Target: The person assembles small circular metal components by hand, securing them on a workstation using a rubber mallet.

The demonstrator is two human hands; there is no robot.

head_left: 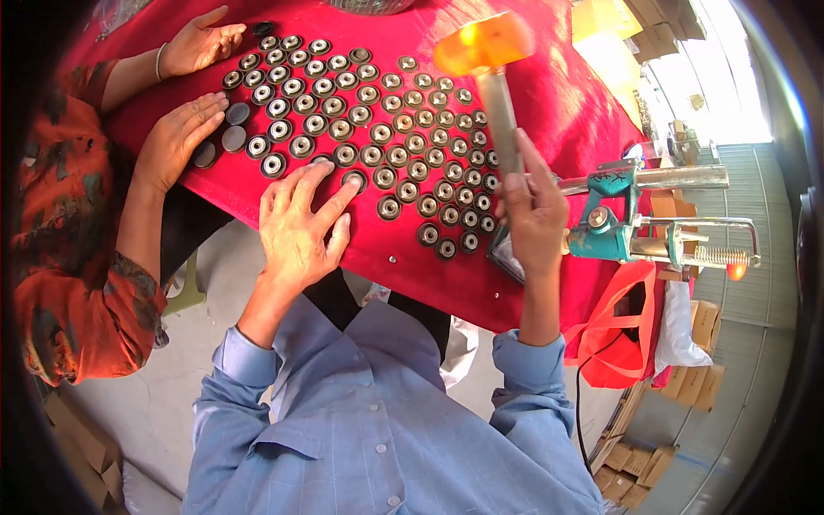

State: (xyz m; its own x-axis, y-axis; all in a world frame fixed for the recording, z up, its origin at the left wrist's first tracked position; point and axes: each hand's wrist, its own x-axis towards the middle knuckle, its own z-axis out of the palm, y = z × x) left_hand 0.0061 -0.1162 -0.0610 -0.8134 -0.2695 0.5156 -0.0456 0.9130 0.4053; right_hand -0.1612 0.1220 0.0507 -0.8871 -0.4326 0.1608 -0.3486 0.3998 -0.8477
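The right hand point(534, 206) is gripping an orange-headed mallet point(499, 103) by its handle, the head jutting beyond that hand. To its left, the left hand point(298, 225) is lying loosely spread, fingertips touching round metal-centred parts point(371, 154); more are lying ahead on red cloth point(592, 103).

Orange-headed mallet point(499, 103), head uppermost; many silver-centred black discs point(380, 134), apparently flat, in loose rows to its left

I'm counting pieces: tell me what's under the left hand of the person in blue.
Two round, dark-rimmed metal pieces partly show at the far edge of the left hand, on red cloth. Whatever else lies beneath the hand is covered and can't be seen.
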